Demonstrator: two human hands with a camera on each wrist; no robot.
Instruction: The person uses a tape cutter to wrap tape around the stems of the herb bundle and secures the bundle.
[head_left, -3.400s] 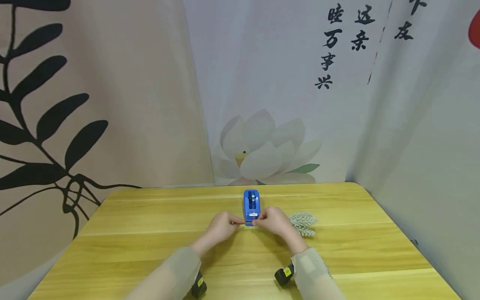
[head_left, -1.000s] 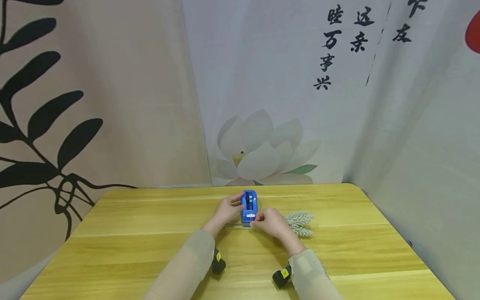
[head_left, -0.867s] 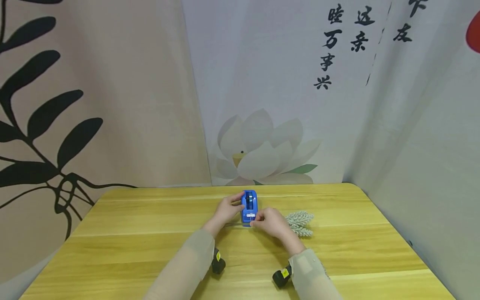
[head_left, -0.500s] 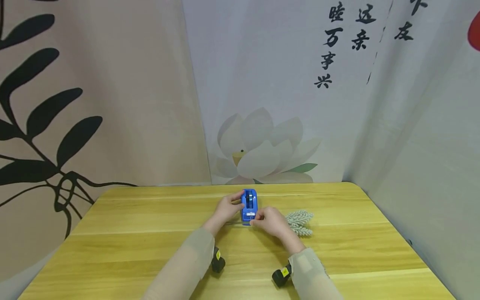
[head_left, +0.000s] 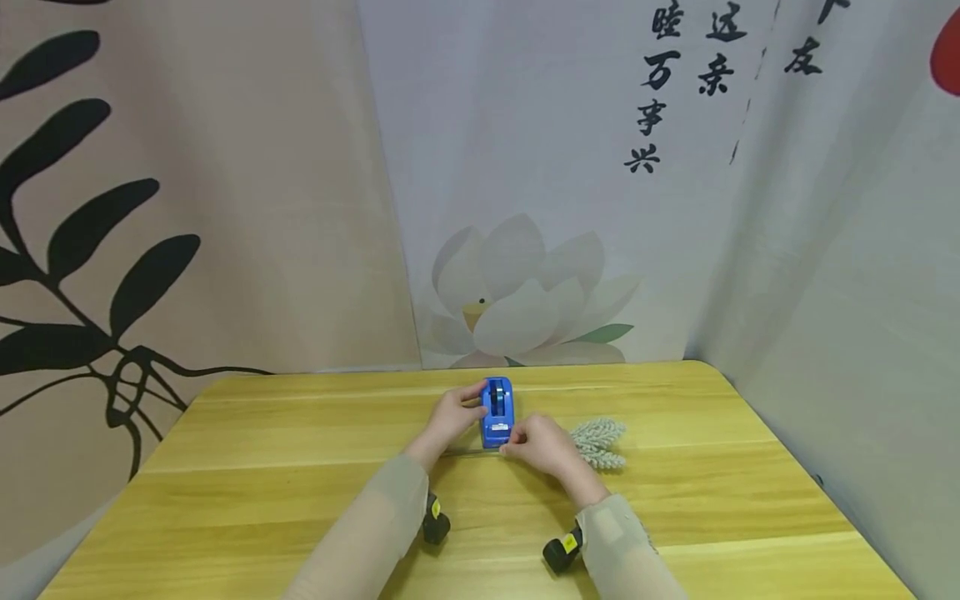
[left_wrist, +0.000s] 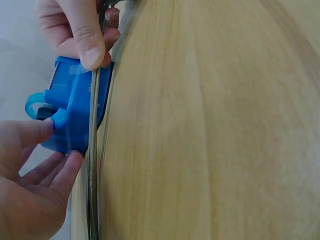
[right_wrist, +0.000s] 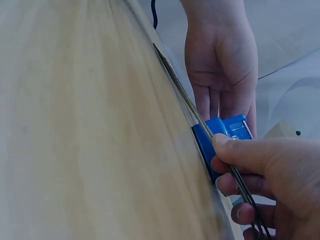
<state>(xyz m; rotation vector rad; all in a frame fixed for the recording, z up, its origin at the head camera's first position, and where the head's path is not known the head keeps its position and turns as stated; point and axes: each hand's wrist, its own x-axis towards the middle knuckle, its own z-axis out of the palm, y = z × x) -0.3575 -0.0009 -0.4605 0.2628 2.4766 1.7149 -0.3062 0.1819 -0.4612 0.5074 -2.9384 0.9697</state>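
A blue tape dispenser point(head_left: 497, 432) stands near the table's far edge. My left hand point(head_left: 450, 418) holds its left side, the thumb on one face and the fingers on the other, as the left wrist view shows point(left_wrist: 37, 192). My right hand point(head_left: 546, 443) pinches a bundle of thin stems point(right_wrist: 182, 92) between thumb and fingers, just in front of the dispenser. Those stems point(left_wrist: 93, 170) run leftward across its near end. Pale green, fluffy sprigs point(head_left: 598, 443) stick out to the right behind my right hand. A clear bit of tape point(left_wrist: 77, 69) shows beside my right thumb.
The wooden table point(head_left: 300, 492) ends just behind the dispenser, against a printed curtain point(head_left: 525, 167). A black wrist camera point(head_left: 435, 521) sits under the left sleeve and another black camera point(head_left: 562, 552) by the right sleeve.
My left hand has gone from the stems near the dispenser's front to the dispenser's left side, which it now grips. My right hand keeps its pinch on the stems, almost in place.
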